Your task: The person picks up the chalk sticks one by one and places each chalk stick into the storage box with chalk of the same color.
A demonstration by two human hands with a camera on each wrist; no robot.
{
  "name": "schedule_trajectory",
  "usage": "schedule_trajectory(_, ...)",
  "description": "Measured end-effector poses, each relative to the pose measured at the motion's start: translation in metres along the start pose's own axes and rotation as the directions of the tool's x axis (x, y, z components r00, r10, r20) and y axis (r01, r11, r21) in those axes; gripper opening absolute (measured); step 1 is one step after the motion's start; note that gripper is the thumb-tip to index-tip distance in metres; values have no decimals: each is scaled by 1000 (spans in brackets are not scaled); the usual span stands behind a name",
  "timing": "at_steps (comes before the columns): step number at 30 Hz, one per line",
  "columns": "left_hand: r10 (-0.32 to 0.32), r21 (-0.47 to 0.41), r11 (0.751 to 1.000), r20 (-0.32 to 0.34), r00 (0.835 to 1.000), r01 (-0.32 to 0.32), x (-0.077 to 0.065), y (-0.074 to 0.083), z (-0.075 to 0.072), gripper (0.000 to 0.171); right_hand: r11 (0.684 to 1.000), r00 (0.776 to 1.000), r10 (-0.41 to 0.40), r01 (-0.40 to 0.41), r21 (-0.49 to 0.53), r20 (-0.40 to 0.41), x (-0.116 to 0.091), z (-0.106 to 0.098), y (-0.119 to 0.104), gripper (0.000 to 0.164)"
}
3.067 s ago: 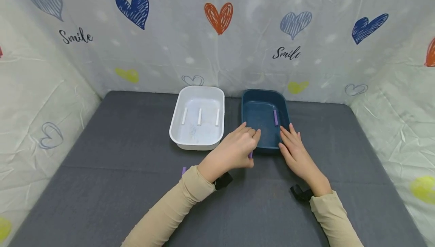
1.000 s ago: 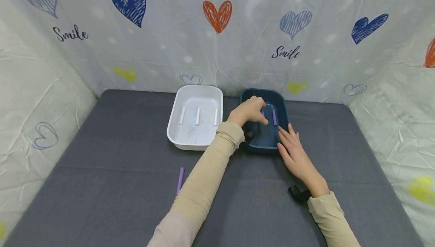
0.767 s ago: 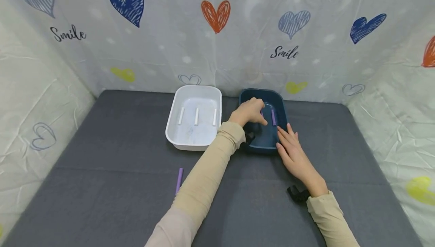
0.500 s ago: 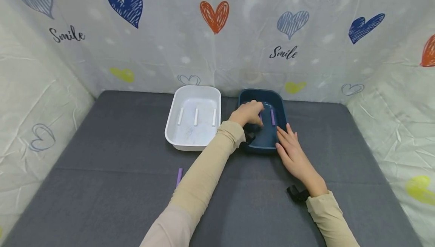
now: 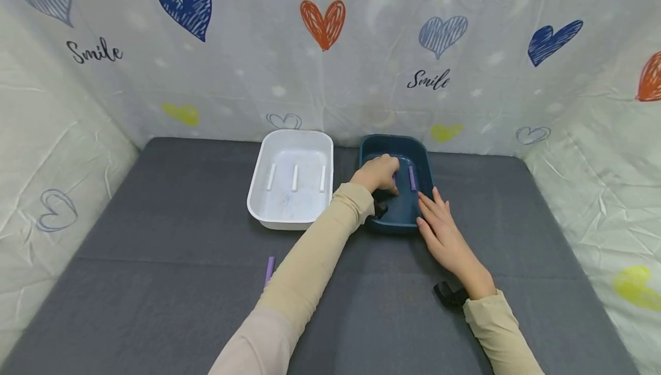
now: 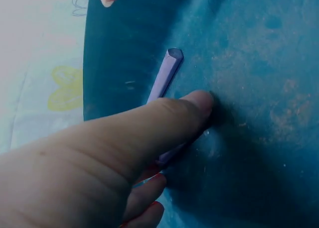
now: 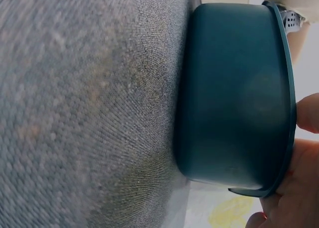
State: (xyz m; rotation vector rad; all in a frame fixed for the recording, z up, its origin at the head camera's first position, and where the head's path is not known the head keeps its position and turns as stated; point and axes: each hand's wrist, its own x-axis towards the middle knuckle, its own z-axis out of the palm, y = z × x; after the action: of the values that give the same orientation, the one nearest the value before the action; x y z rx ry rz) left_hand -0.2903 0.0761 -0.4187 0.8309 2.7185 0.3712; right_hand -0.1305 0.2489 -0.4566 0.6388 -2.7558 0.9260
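Inside dark blue tray (image 5: 422, 160): left hand (image 5: 378, 173) pinches purple stick (image 6: 168, 71); right hand (image 5: 440, 233), fingers relaxed, braces tray's rim.

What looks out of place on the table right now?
One purple stick lies loose on the grey mat, beside the left sleeve, apart from both trays; the other purple sticks are in the blue tray.
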Motion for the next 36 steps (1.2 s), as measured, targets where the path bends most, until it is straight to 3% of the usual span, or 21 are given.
schedule_trajectory(7, -22, -19, 1000, 15, 1000, 22, -2, 1, -3, 39, 1000, 1000, -6, 6, 7, -3, 0, 1, -1, 51)
schedule_trajectory(13, -1, -35, 999, 11, 1000, 1, -5, 2, -5, 36, 1000, 1000, -7, 7, 7, -6, 0, 0, -2, 50)
schedule_trajectory(20, -4, -52, 999, 7, 1000, 4, -8, 3, -11, 49, 1000, 1000, -14, 14, 5, -7, 2, 1, -2, 50)
schedule_trajectory(27, -6, -23, 1000, 32, 999, 7, -9, 7, -16, 61, 1000, 1000, -14, 14, 6, -6, 1, 1, -2, 50)
schedule_trajectory(36, -6, 24, 1000, 8, 1000, 6, -16, 14, -34, 61, 999, 999, -36, 37, 14, -37, 0, 1, -1, 47)
